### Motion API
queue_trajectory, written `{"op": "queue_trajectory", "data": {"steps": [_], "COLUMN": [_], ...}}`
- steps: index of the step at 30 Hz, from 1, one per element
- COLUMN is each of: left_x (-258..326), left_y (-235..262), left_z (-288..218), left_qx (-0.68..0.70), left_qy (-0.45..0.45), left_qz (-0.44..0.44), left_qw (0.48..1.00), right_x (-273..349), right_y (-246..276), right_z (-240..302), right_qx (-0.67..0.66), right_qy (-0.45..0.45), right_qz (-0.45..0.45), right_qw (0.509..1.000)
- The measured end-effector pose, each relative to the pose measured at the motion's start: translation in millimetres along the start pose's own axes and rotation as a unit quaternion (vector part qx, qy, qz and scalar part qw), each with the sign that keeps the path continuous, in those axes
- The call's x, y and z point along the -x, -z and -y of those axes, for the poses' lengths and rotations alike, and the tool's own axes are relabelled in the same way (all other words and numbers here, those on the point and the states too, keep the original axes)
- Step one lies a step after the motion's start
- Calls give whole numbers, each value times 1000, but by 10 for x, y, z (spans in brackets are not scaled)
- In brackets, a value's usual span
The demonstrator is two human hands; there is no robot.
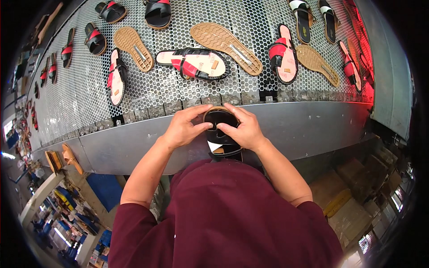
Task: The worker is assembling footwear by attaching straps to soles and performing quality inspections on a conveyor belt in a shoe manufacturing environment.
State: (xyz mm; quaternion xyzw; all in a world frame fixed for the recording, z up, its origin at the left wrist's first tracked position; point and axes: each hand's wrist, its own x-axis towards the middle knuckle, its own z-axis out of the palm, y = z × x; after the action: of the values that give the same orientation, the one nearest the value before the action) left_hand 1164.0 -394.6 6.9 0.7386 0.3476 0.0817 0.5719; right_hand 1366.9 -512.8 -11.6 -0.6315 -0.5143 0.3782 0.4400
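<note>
A black sandal with a white patch on its strap (223,145) is held close to my body, at the near edge of the conveyor. My left hand (187,126) grips its left side, with the thumb pressing on the black surface and the fingertips at the tan rim of the far end. From the right, my right hand (244,127) grips it the same way. Both thumbs nearly meet on it. The sandal's near end is partly hidden by my maroon shirt.
A metal mesh conveyor (174,89) carries red-and-black sandal uppers (196,64), tan soles (228,47) and black sandals (157,13). A grey metal ledge (308,129) runs along its near side. A green-grey panel (393,76) stands at right, beside a red glow. Tan sandals (71,157) lie at lower left.
</note>
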Motion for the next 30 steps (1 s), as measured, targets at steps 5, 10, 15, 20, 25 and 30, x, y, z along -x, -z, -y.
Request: {"op": "queue_trajectory", "data": {"steps": [5, 10, 15, 20, 25, 30], "left_x": [-97, -281, -273, -250, -238, -238], "left_y": [59, 124, 36, -38, -121, -180], "left_z": [-97, -253, -77, 22, 96, 70], "left_qx": [31, -96, -133, -138, -137, -158], "left_qy": [22, 36, -64, -85, -116, -136], "left_qz": [37, 122, 86, 78, 60, 58], "left_qw": [999, 987, 985, 984, 982, 976], "right_x": [-1, 11, 26, 36, 60, 87], "right_y": [31, 45, 50, 50, 55, 79], "right_z": [-3, -91, -148, -207, -239, -296], "right_qx": [0, 0, 11, 20, 25, 17], "right_qy": [-10, 21, 11, 8, -10, -13], "right_qz": [10, -14, -10, -6, 0, 0], "right_qw": [1000, 1000, 1000, 1000, 1000, 1000]}}
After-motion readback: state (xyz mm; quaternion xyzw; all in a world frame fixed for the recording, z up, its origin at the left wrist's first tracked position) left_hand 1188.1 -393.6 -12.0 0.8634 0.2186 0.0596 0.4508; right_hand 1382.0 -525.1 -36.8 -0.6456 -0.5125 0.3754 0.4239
